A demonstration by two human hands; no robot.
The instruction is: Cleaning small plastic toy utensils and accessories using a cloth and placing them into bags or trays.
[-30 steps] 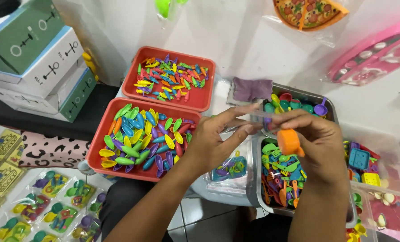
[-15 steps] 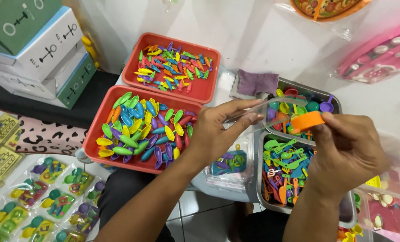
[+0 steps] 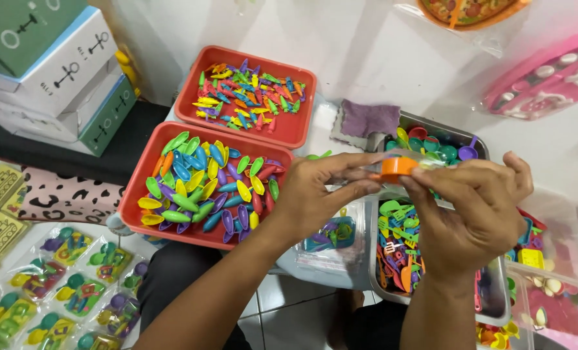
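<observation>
Both hands meet at frame centre, over the gap between the trays. Right hand (image 3: 473,217) pinches a small orange plastic toy piece (image 3: 396,168) between thumb and fingertips; the piece sits at 10 o'clock from that palm. Left hand (image 3: 318,194) grips a thin clear plastic bag (image 3: 366,170) by its mouth, fingers extended toward 3 o'clock. Orange piece touches the bag's open end; long axis of both runs roughly 9-to-3. Right hand is nearer the piece, left hand just beside it.

Orange piece: hard, glossy, rounded. Bag: limp, transparent, edges hard to trace.

At 9 o'clock of the left hand, red rectangular plastic tray of coloured leaf-shaped pieces (image 3: 140,194). Below the right hand, metal tray of small coloured toy utensils (image 3: 374,272).
</observation>
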